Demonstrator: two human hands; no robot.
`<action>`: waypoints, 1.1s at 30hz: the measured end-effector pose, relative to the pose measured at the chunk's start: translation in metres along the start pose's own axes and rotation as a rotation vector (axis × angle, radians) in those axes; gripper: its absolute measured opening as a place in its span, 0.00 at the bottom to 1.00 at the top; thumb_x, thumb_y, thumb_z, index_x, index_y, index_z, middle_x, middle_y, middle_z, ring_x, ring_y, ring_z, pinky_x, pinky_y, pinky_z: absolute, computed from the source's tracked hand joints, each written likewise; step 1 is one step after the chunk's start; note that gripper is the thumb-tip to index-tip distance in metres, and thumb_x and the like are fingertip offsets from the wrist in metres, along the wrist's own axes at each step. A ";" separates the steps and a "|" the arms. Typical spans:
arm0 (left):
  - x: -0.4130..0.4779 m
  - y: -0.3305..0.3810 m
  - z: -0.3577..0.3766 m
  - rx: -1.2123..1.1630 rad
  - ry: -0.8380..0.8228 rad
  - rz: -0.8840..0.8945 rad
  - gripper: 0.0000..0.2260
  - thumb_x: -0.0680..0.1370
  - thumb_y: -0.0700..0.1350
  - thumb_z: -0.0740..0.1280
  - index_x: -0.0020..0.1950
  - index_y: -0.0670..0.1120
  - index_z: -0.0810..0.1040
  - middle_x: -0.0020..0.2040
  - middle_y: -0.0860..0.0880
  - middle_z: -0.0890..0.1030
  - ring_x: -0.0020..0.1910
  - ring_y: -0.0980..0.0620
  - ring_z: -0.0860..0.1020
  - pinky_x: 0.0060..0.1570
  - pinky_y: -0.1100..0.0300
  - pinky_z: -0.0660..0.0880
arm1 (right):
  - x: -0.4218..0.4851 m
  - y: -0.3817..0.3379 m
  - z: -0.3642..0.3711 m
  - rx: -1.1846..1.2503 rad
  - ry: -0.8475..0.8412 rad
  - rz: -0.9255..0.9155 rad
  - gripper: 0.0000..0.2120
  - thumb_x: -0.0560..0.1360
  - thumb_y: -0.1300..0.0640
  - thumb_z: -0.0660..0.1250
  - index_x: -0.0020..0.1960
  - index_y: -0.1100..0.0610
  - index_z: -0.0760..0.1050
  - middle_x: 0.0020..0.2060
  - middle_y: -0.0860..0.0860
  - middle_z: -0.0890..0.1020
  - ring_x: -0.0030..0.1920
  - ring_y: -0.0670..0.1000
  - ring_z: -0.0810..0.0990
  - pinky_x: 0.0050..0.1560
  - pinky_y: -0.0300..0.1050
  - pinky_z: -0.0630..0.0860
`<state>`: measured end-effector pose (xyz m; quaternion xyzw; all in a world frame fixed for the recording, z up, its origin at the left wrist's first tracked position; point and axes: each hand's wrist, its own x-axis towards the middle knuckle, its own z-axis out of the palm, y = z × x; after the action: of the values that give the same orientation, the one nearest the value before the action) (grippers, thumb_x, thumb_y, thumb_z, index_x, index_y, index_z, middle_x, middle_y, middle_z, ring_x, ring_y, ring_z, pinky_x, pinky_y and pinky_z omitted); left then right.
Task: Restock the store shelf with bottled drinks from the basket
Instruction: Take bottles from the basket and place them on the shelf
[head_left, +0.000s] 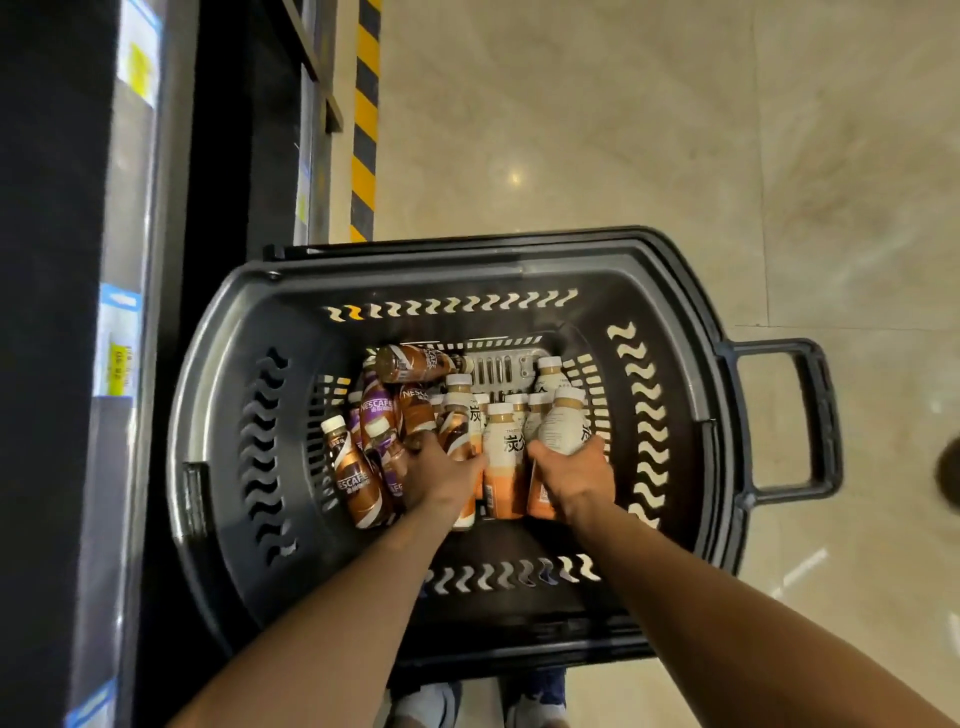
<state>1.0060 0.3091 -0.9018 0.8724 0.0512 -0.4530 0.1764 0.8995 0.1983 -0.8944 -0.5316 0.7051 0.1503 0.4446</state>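
Basket (415, 270) on floor, shelf (130, 312) to left. Brown bottles (358, 483) in left half, pale bottles (506, 452) in right, mostly upright. Right hand (574, 478) wrapped round outermost pale bottle (563, 423): straight ahead of palm, long axis near vertical, cap up, tilted away. Left hand (441, 475) among brown bottles, fingers hidden; grip unclear. Shelf nearer left arm.

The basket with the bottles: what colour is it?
The basket is black, with wavy slots cut in its walls; seen in the head view.
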 end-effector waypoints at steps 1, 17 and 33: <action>-0.013 0.005 -0.008 -0.040 -0.019 0.009 0.30 0.69 0.55 0.74 0.68 0.50 0.71 0.62 0.46 0.79 0.60 0.42 0.78 0.57 0.49 0.76 | -0.015 -0.003 -0.009 0.044 -0.022 -0.026 0.36 0.69 0.43 0.75 0.69 0.56 0.65 0.58 0.55 0.79 0.57 0.57 0.78 0.60 0.53 0.75; -0.388 0.167 -0.290 -0.486 -0.055 0.267 0.15 0.74 0.44 0.74 0.57 0.47 0.75 0.47 0.50 0.81 0.43 0.54 0.80 0.37 0.61 0.74 | -0.387 -0.169 -0.288 0.259 -0.103 -0.525 0.25 0.71 0.50 0.76 0.60 0.52 0.66 0.46 0.47 0.79 0.40 0.39 0.77 0.32 0.30 0.71; -0.669 0.179 -0.453 -0.816 0.104 0.566 0.15 0.69 0.51 0.76 0.52 0.52 0.77 0.48 0.46 0.84 0.46 0.46 0.85 0.53 0.42 0.80 | -0.627 -0.232 -0.436 0.407 -0.200 -0.924 0.23 0.71 0.53 0.75 0.61 0.53 0.70 0.49 0.50 0.80 0.45 0.48 0.81 0.40 0.42 0.78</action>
<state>1.0095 0.3495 -0.0755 0.7332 -0.0057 -0.2864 0.6167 0.9252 0.1958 -0.0964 -0.6734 0.3655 -0.1524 0.6242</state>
